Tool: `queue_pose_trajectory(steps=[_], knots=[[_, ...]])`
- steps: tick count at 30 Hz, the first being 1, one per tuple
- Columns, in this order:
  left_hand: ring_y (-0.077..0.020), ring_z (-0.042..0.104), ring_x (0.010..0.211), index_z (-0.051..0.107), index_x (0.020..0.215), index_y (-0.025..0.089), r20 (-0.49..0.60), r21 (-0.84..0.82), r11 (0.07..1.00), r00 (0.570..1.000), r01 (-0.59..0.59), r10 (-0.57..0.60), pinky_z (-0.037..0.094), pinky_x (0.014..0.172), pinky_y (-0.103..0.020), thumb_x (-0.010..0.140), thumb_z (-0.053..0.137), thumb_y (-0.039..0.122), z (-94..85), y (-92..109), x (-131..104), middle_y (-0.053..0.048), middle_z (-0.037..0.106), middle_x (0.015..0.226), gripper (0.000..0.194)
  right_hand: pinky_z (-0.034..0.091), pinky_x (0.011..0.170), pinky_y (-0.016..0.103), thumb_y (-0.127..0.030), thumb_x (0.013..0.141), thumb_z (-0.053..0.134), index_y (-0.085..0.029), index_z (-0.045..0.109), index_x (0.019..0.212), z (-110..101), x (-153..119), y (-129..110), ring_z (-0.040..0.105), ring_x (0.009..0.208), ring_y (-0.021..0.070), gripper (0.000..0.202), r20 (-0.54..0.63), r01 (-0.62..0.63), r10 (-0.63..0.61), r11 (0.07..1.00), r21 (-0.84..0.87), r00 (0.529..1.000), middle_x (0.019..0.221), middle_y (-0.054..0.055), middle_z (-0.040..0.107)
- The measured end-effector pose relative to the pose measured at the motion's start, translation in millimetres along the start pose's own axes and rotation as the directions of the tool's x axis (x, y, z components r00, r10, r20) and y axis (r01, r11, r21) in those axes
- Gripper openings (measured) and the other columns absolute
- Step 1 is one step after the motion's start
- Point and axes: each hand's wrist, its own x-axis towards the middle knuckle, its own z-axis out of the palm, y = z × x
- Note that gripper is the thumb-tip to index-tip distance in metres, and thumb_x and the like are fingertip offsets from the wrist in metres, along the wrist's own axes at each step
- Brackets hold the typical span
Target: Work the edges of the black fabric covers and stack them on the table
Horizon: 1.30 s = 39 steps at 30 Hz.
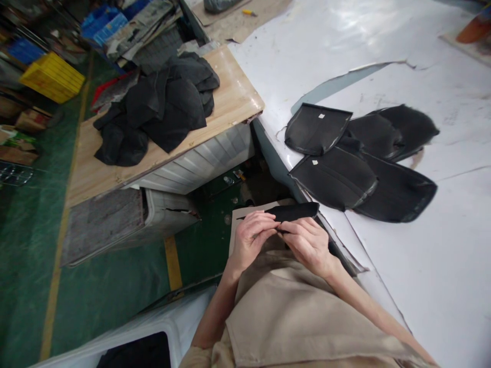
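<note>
Close to my body, both hands pinch the near edge of a black fabric piece [294,210]. My left hand [255,236] has its fingers closed on that edge, and my right hand [307,243] grips it just beside, the fingertips nearly meeting. My fingers hide part of the edge between them. Beneath the piece lies a beige sheet or cloth [235,235] over my lap. On the white table to the right, several shaped black pieces [333,176] with raised rims overlap; two bear small white tags.
A wooden board [240,94] at left carries a heap of black fabric pieces [169,102]. The white table [441,276] has a torn covering. A white bin [176,332] stands at lower left, a yellow crate [52,76] farther back on the green floor.
</note>
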Motion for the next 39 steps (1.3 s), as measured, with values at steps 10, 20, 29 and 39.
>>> queue_pose_trajectory(steps=[10,20,29,39], knots=[[-0.0208,0.068,0.094,0.072,0.090,0.020,-0.036,-0.220,0.967,0.990,0.126,-0.137,0.047,0.100,-0.046,0.084,0.067,0.015,5.4,8,0,-0.005,0.073,0.092,0.009,0.045,0.069,0.033,-0.005,0.086,0.059,-0.021,0.053,0.089,0,1,-1,0.061,0.078,0.0168,0.017,-0.009,-0.027,0.027,0.999,0.026,1.000,0.102,0.007,0.071],[-0.0212,0.068,0.089,0.069,0.079,0.017,-0.181,-0.347,0.910,0.936,0.226,-0.302,0.052,0.087,-0.039,0.083,0.068,0.018,-1.7,3,2,-0.006,0.071,0.086,0.004,0.044,0.069,0.032,-0.004,0.086,0.060,-0.020,0.053,0.090,-1,5,-3,0.064,0.079,0.0167,0.018,-0.036,-0.070,0.071,0.997,0.028,0.997,0.100,0.007,0.071],[-0.0176,0.067,0.077,0.066,0.073,0.017,-0.335,-0.300,0.899,0.847,0.320,-0.413,0.051,0.083,-0.034,0.087,0.064,0.028,-20.0,2,-7,-0.003,0.070,0.074,0.018,0.044,0.068,0.032,-0.004,0.086,0.059,-0.020,0.054,0.089,-1,6,-5,0.063,0.077,0.0165,0.017,-0.043,-0.060,0.061,0.998,0.018,0.997,0.097,0.007,0.071],[-0.0171,0.067,0.074,0.069,0.074,0.016,-0.335,-0.157,0.901,0.836,0.405,-0.434,0.051,0.072,-0.029,0.077,0.074,0.027,-35.2,-14,-34,-0.003,0.071,0.074,0.012,0.047,0.069,0.034,-0.005,0.085,0.061,-0.023,0.059,0.093,-6,-1,-6,0.067,0.084,0.0185,0.020,-0.033,0.031,-0.032,0.999,-0.026,0.999,0.105,0.005,0.073]])
